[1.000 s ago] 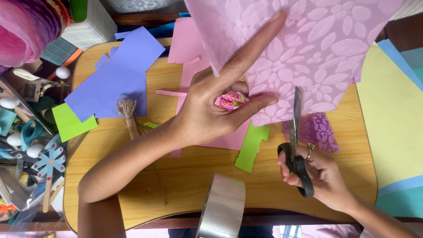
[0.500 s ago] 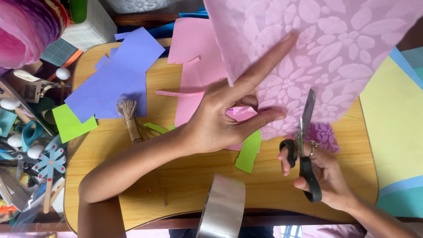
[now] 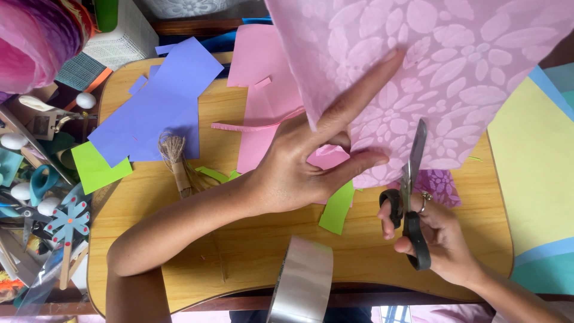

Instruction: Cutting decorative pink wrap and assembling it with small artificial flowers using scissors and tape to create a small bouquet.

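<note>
The left hand (image 3: pixel 299 170) pinches the lower edge of a pink floral-embossed sheet (image 3: pixel 454 66). The index finger lies extended across the face of the sheet, pointing up and to the right; the middle finger runs along the sheet's bottom edge; the thumb sits behind the paper and is mostly hidden. The sheet is lifted above the table and fills the upper right of the view.

The right hand (image 3: pixel 439 236) grips black-handled scissors (image 3: pixel 409 191). The thumb passes through one loop and the other fingers close around the second loop; a ring shows on one finger. The blades point upward, nearly closed, and meet the bottom edge of the floral sheet just to the right of the left middle fingertip.

Below both hands lies a wooden table (image 3: pixel 251 263) with rounded corners. On it rest a plain pink sheet (image 3: pixel 263 96) with a narrow pink strip (image 3: pixel 251 127) across it, a purple sheet (image 3: pixel 161 107) to the left, green paper scraps (image 3: pixel 336 209), and a bundle of twine (image 3: pixel 175 158). A roll of silver tape (image 3: pixel 302 284) stands at the near edge. A yellow sheet (image 3: pixel 532 173) lies to the right. Craft items crowd the left margin, including a blue paper flower (image 3: pixel 67 221).
</note>
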